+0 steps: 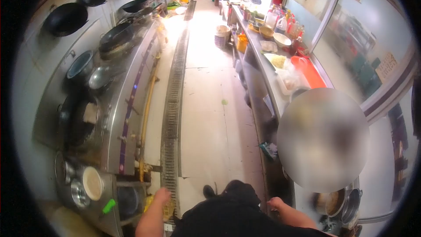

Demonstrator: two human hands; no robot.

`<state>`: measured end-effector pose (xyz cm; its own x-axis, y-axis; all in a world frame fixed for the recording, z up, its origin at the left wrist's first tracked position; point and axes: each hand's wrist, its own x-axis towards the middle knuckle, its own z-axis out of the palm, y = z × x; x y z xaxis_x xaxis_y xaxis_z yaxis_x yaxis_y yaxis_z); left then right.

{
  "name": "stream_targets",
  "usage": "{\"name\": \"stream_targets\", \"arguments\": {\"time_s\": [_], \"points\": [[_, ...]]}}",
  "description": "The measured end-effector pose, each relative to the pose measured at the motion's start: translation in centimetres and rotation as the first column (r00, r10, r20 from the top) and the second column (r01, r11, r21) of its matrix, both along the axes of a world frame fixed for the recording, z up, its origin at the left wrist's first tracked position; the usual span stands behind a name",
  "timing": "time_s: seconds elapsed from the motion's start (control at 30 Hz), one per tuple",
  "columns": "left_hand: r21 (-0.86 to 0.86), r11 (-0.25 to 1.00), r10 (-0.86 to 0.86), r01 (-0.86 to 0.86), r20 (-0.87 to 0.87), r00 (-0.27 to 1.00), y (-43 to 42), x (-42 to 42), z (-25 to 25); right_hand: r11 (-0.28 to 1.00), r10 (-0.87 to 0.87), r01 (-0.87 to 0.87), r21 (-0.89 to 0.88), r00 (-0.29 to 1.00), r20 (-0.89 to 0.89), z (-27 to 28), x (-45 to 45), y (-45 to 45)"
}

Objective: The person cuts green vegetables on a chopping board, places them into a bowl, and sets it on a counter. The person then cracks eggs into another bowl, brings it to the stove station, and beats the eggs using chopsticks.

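Observation:
My left hand (163, 196) hangs low at my left side, above the floor grate and near the end of the stove counter. Its fingers are too small and indistinct to read, and I see no object in it. Low on my right, my right hand (276, 203) is beside the lower edge of the right-hand counter. Its fingers are curled in, with nothing visible in them. Nearest my left hand, on the counter end, are a pale round container (93, 183), a metal bowl (80, 194) and a bright green-handled tool (109, 206).
A floor drain grate (172, 101) runs along the aisle. Woks (116, 37) and a ladle (100, 77) lie along the stove on the left. Bottles (283, 22), bowls (281, 40) and a red tray (309, 72) stand on the right counter. A bucket (222, 39) stands ahead.

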<state>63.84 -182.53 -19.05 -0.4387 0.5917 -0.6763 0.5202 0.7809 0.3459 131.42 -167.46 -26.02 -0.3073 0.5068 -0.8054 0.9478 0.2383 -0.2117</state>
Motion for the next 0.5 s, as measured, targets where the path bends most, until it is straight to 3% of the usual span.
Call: {"name": "stream_targets", "arguments": {"time_s": [0.03,0.07,0.1,0.17,0.2,0.23,0.27,0.33,0.4,0.43,0.47,0.5], "points": [[0.011,1.000,0.001,-0.001,-0.036,0.999,5.7,-1.1,4.0,0.999,0.017,-0.017,-0.035,1.000,-0.011,0.3,-0.7,1.1],[0.025,1.000,0.003,-0.001,-0.072,0.997,12.3,-2.2,8.5,0.953,-0.291,0.297,-0.063,0.952,0.096,3.0,-2.6,2.6],[0.187,0.977,0.103,-0.099,-0.015,0.995,16.2,-4.1,7.8,0.812,-0.561,0.581,-0.050,0.802,0.202,5.8,-5.0,4.8],[0.224,0.973,0.073,-0.061,-0.046,0.996,24.4,-6.7,8.6,0.771,-0.601,0.631,-0.089,0.766,0.228,4.8,-8.2,9.4],[0.273,0.961,0.055,-0.043,-0.036,0.998,28.0,-7.8,8.4,0.984,-0.173,0.178,-0.026,0.977,0.122,2.8,-9.2,11.8],[0.319,0.947,0.036,-0.026,-0.024,0.999,31.4,-8.9,8.0,0.946,0.309,-0.313,0.082,0.949,0.058,1.3,-10.1,13.7],[0.314,0.949,0.012,-0.003,-0.025,1.000,34.1,-9.9,7.0,0.954,0.287,-0.290,0.077,0.956,0.056,1.5,-12.2,16.0],[0.288,0.948,-0.123,0.135,-0.060,0.991,37.8,-11.9,4.1,0.989,0.010,-0.003,0.149,0.999,-0.046,2.6,-18.0,23.9],[0.079,0.965,-0.247,0.250,-0.046,0.968,39.9,-13.6,3.7,0.904,-0.403,0.398,-0.155,0.915,0.003,1.3,-22.5,32.5],[-0.023,0.977,-0.213,0.213,0.024,0.977,41.0,-14.6,4.8,0.969,-0.223,0.220,-0.108,0.975,-0.017,-0.3,-24.5,37.2],[-0.124,0.977,-0.163,0.173,0.089,0.983,42.5,-15.3,5.6,0.978,-0.205,0.203,-0.041,0.978,-0.034,0.9,-26.9,42.0],[-0.163,0.966,-0.194,0.201,0.055,0.979,43.5,-16.9,5.1,0.968,-0.114,0.126,0.217,0.991,-0.069,1.9,-29.3,46.7]]}}
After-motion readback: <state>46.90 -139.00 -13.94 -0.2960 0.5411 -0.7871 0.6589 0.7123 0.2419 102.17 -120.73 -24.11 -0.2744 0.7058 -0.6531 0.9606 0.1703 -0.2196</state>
